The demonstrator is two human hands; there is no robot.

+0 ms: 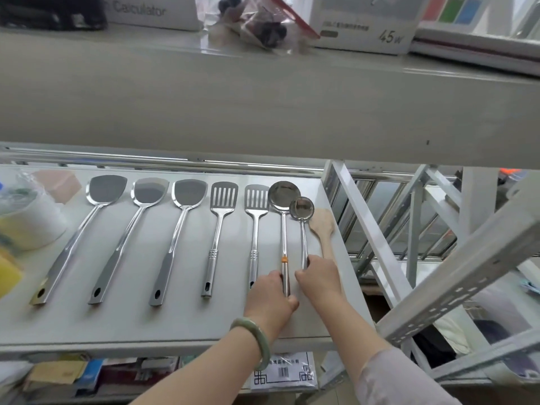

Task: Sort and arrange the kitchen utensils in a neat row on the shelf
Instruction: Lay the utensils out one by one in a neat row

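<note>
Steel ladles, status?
Left hand gripping large steel ladle handle. Right hand gripping small steel ladle. Bowls crowd together; wooden spatula close right.

Steel utensils lie flat in a row on the white shelf (181, 323), heads toward the back. From the left: three solid turners (106, 190) (150, 192) (189, 192), two slotted turners (223, 197) (256, 198), a large ladle (280, 193) with an orange band on its handle, a small ladle (301, 207) whose bowl touches it, and a wooden spatula (322, 225) at the right edge.
</note>
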